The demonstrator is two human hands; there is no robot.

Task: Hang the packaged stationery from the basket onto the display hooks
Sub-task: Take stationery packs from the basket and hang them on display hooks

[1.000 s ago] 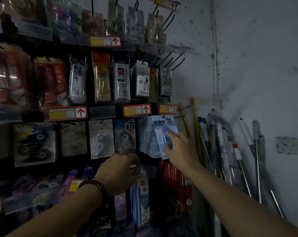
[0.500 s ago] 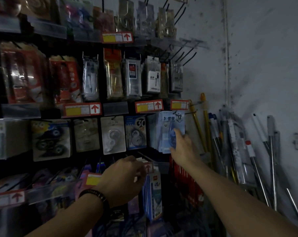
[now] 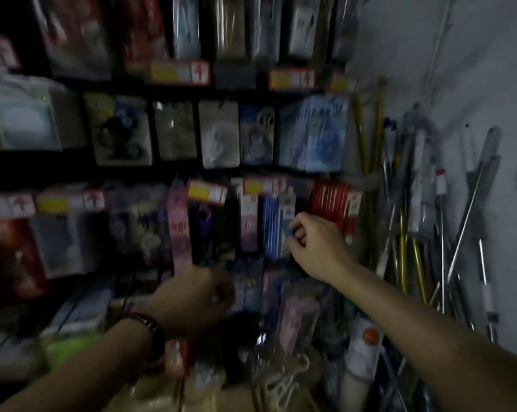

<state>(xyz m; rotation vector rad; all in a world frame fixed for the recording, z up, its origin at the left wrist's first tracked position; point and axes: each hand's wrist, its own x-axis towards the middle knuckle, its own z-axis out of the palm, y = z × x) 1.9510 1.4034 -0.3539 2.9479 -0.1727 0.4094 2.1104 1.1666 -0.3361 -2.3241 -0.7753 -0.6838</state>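
The frame is blurred by motion. A stack of light-blue stationery packs (image 3: 319,135) hangs on a display hook in the middle row, at the rack's right end. My right hand (image 3: 313,245) is below it, in front of blue-striped packs (image 3: 273,227) on the lower row; its fingers are loosely curled and nothing shows in them. Lower and to the left is my left hand (image 3: 192,301), with a bead bracelet on the wrist. Its back faces me and its curled fingers are hidden. A dim heap of packaged goods (image 3: 293,319) lies below both hands.
Rows of hanging packs with red and yellow price tags (image 3: 291,78) fill the dark rack (image 3: 174,171). Metal and yellow rods (image 3: 406,233) lean in the corner against the grey wall (image 3: 474,69). A white bottle (image 3: 364,346) stands at the lower right.
My right hand let go of the light-blue packs and dropped to the lower row. The camera tilted downward, and my left hand sank a little.
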